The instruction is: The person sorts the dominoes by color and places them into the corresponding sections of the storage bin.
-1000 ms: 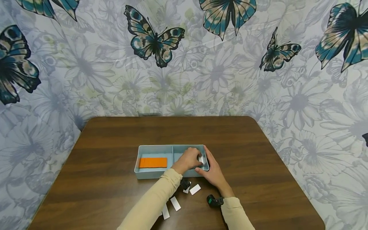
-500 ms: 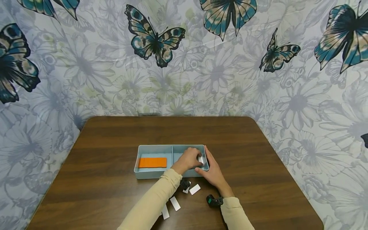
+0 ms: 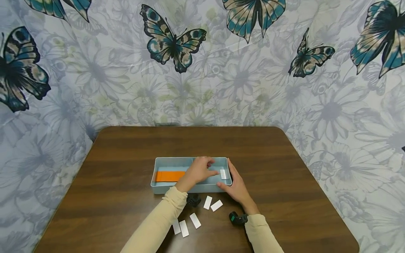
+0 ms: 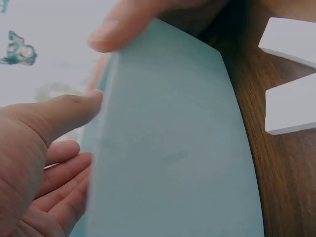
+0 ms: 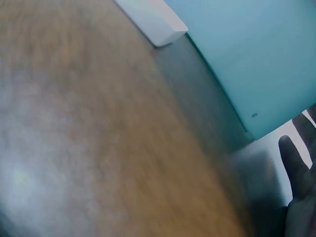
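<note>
A pale blue box (image 3: 162,189) with a divider stands on the table. My left hand (image 3: 198,170) is over its right compartment, thumb and fingers apart with nothing between them. Just right of the thumb, a white tile (image 3: 223,174) stands against the compartment's right end. My right hand (image 3: 238,188) touches the box's near right corner, its fingers straight along the right end and its thumb at the front rim. In the left wrist view, the right thumb (image 4: 106,37) lies over the rim. A flat orange piece or row of pieces (image 3: 170,176) lies in the left compartment, partly behind my left hand.
Several loose white tiles lie on the brown table (image 3: 284,211) in front of the box, among them an upright-angled tile (image 3: 207,202) and a slanted tile (image 3: 216,205). Others lie beside my left sleeve (image 3: 155,221). A butterfly-print cloth (image 3: 240,98) hangs behind the table.
My left hand has let go of the white tile at the compartment's right end and drawn back leftward, its fingers spreading. The tile stays in the box. My right hand keeps its place at the corner.
</note>
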Demonstrator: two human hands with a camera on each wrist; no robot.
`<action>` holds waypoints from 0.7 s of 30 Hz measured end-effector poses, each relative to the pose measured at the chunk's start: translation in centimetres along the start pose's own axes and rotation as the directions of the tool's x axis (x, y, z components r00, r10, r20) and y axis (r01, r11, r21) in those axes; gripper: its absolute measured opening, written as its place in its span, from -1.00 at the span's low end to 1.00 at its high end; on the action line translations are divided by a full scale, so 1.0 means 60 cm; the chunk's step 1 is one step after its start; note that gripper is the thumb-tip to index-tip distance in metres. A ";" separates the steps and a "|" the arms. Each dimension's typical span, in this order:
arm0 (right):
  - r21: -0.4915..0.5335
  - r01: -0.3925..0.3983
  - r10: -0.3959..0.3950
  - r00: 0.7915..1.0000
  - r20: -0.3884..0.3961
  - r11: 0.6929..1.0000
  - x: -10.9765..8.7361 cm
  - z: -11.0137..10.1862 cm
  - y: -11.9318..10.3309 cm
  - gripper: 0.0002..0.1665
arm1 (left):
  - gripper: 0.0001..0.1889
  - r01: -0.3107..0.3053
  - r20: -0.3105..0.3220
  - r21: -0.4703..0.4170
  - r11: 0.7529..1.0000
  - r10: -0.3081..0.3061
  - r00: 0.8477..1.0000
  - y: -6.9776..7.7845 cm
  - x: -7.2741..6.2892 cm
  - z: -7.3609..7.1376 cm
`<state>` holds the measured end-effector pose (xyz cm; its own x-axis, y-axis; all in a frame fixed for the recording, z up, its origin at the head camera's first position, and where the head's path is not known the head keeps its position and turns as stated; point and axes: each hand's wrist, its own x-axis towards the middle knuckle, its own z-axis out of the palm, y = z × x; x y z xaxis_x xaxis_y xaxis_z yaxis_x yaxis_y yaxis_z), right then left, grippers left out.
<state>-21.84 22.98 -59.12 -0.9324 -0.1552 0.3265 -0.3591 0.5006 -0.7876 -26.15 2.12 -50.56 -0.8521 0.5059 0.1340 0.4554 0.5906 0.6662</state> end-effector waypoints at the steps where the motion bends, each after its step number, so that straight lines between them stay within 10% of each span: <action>1: -0.003 0.001 -0.001 1.000 -0.001 1.000 0.001 0.000 0.001 0.22 | -0.50 -0.003 -0.007 -0.018 1.000 0.003 1.000 0.001 -0.005 -0.005; 11: -0.012 -0.017 0.017 1.000 0.005 1.000 0.001 0.000 0.002 0.25 | -0.59 -0.140 -0.119 -0.210 0.968 0.117 0.986 0.015 -0.075 -0.040; 21: -0.008 -0.001 0.000 1.000 -0.004 1.000 -0.001 0.000 0.002 0.26 | -0.63 -0.173 0.024 -0.403 0.899 0.199 0.980 -0.004 -0.139 -0.022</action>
<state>-21.84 23.05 -59.24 -0.9324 -0.1516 0.3281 -0.3583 0.5077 -0.7835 -19.49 -3.09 -50.85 -0.7379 0.6284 0.2462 0.4524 0.1899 0.8714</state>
